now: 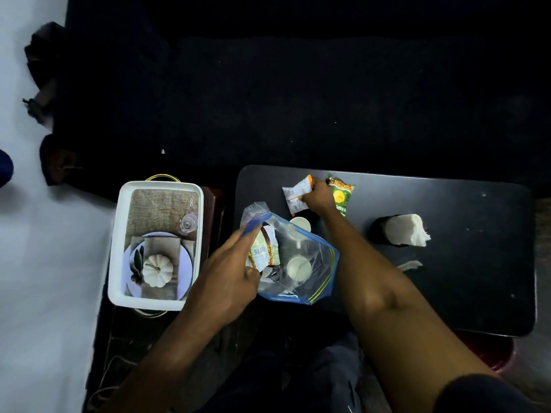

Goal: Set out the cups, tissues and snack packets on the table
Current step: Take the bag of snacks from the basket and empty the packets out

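Observation:
A clear zip bag with a blue rim lies open on the black table. Inside it I see a white cup and a snack packet. My left hand grips the bag's blue rim at its left side. Farther back, my right hand holds a white and orange snack packet down on the table. A green snack packet lies just to its right. Another white cup stands behind the bag. A black holder with white tissues stands at mid-table.
A white rectangular tray printed with a plate and pumpkin picture sits on a dark stand left of the table. A scrap of white tissue lies near the table's middle. A dark sofa fills the back. White floor is at the left.

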